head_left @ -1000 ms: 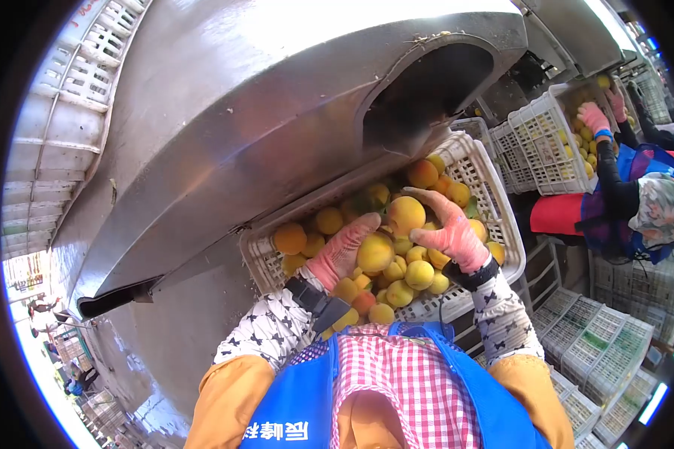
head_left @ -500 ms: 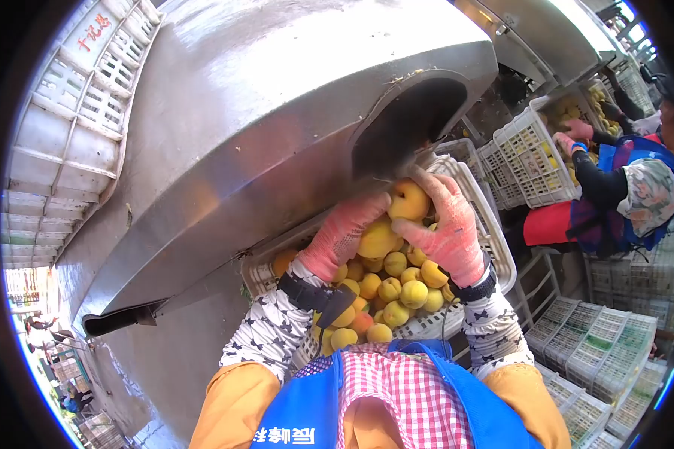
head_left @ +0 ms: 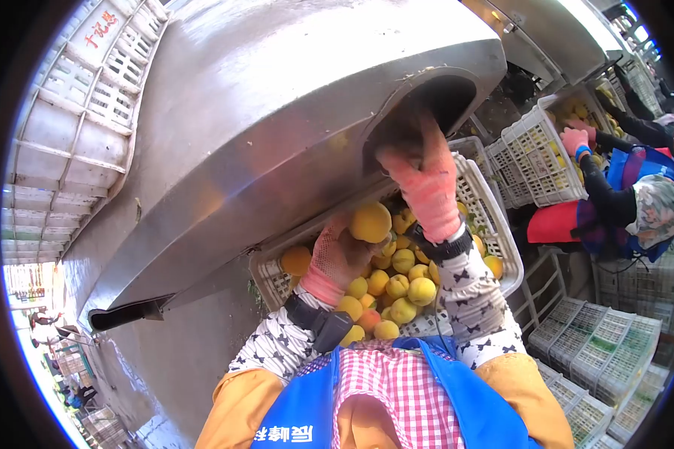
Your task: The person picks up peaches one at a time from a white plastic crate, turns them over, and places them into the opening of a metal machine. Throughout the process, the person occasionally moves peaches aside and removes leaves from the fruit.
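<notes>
My left hand (head_left: 331, 262), in a pink knit glove, holds a large yellow peach (head_left: 371, 222) above a white plastic crate (head_left: 508, 254). Beneath it, yellow peaches (head_left: 403, 288) fill much of the crate, some with an orange blush. My right hand (head_left: 430, 187), gloved alike, reaches up to the dark oval opening (head_left: 457, 93) in a metal machine. Its thumb and forefinger are apart with no fruit visible between them; the fingertips are in shadow inside the opening.
The metal housing (head_left: 277, 97) curves over the crate's far side. A white crate (head_left: 82, 127) stands at the upper left. On the right, a co-worker's gloved hand (head_left: 574, 141) is over another peach crate (head_left: 535, 161). Stacked crates (head_left: 595, 348) stand at the lower right.
Both hands were together at the peaches over the crate. My right hand has moved up into the opening, while my left has drawn down and toward me with a peach.
</notes>
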{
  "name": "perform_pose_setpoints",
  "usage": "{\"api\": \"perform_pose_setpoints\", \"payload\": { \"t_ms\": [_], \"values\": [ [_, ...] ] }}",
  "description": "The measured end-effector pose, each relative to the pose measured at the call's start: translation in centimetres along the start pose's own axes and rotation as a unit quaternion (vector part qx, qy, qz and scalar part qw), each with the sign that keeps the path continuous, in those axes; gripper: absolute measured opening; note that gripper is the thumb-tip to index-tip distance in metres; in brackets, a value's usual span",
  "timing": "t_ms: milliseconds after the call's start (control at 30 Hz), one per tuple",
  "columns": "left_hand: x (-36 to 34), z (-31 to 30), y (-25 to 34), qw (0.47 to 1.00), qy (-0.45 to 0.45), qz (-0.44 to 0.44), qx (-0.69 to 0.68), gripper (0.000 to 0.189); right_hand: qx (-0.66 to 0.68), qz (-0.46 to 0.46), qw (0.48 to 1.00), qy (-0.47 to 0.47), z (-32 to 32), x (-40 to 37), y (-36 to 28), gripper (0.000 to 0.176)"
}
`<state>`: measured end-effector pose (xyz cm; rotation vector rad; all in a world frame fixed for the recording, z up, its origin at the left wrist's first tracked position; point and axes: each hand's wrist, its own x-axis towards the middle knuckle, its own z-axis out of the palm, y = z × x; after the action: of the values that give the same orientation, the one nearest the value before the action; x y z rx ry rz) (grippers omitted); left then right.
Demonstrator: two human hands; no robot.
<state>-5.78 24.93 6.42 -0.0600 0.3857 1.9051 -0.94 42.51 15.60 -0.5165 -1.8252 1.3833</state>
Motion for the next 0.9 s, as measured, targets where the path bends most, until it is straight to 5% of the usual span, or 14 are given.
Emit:
{"api": "perform_pose_setpoints", "payload": {
  "t_ms": [100,167,300,367,467,533,667,700,900],
  "values": [
    [0.0,1.5,0.0,0.999,-0.019,-0.003,-0.037,0.045,-0.171,-0.024,0.977,-0.123,-2.6,-3.9,-0.6,0.076],
    [0.4,2.5,-0.8,0.979,-0.01,0.086,0.182,0.047,-0.185,-0.015,0.955,-0.233,-3.7,-5.3,-0.7,0.085],
    [0.7,6.9,0.1,0.985,0.095,-0.07,0.122,0.058,-0.158,-0.021,0.949,-0.271,-4.5,-5.5,-0.9,0.088],
    [1.3,6.7,0.2,0.929,0.074,-0.037,0.36,0.072,-0.164,-0.047,0.944,-0.284,-5.0,-4.8,-1.9,0.087],
    [1.1,9.7,1.5,0.892,-0.006,-0.06,0.447,0.08,-0.172,-0.034,0.931,-0.319,-5.7,-4.6,-1.9,0.087],
    [2.1,8.2,0.2,0.92,0.033,-0.022,0.391,0.077,-0.179,0.011,0.94,-0.29,-5.9,-3.6,-3.0,0.084],
    [2.7,4.9,-0.2,0.94,0.086,-0.002,0.329,0.064,-0.323,-0.081,0.943,0.016,-2.7,-1.1,0.9,0.083],
    [2.3,4.5,-0.5,0.94,0.108,-0.013,0.322,0.048,-0.324,-0.084,0.942,0.017,-1.9,-1.1,1.9,0.083],
    [-1.8,1.4,0.6,0.942,0.155,-0.034,0.297,0.042,-0.347,-0.116,0.93,0.025,-0.2,-2.4,3.4,0.081]
  ]
}}
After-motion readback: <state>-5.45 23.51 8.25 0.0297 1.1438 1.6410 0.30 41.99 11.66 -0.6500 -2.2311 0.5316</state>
